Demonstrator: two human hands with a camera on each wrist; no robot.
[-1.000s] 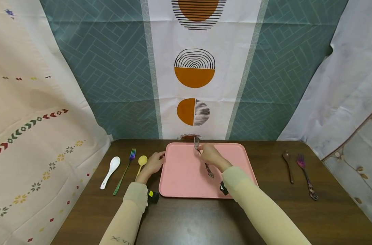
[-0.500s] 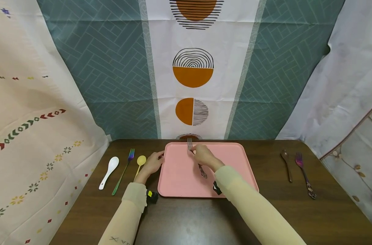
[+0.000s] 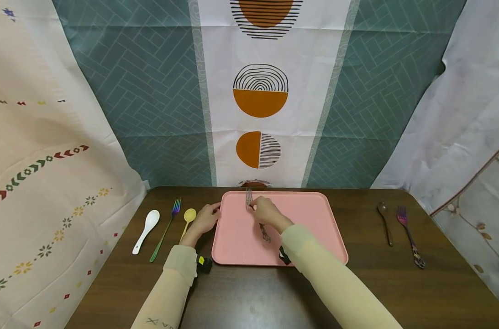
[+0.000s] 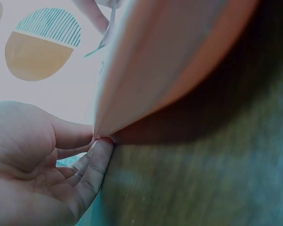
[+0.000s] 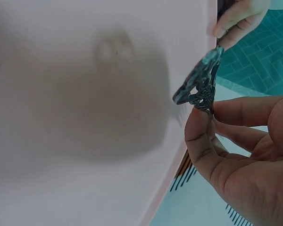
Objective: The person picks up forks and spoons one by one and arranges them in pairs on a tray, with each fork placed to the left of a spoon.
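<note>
A pink tray (image 3: 234, 244) lies on the table. At its left rim my left hand (image 3: 205, 219) pinches the edge between thumb and fingers, as the left wrist view shows with the tray's edge (image 4: 132, 101) at the fingertips. Over the tray's left half my right hand (image 3: 267, 212) pinches a silver fork (image 3: 249, 197) around its middle. The tines point to the back, and the ornate handle end slants toward the front right. In the right wrist view the openwork handle (image 5: 200, 84) stands out above the thumb and fingers, over a soft shadow on the tray.
Left of the tray lie a white spoon (image 3: 146, 232), a rainbow fork with a green handle (image 3: 165, 232) and a yellow spoon (image 3: 189, 216). On the right are a brown spoon (image 3: 386, 224) and a purple fork (image 3: 410, 237). A patterned curtain (image 3: 167, 114) hangs behind the table (image 3: 249, 297).
My right hand has moved left across the tray with the fork, which points more nearly straight back. My left hand has stayed at the tray's rim.
</note>
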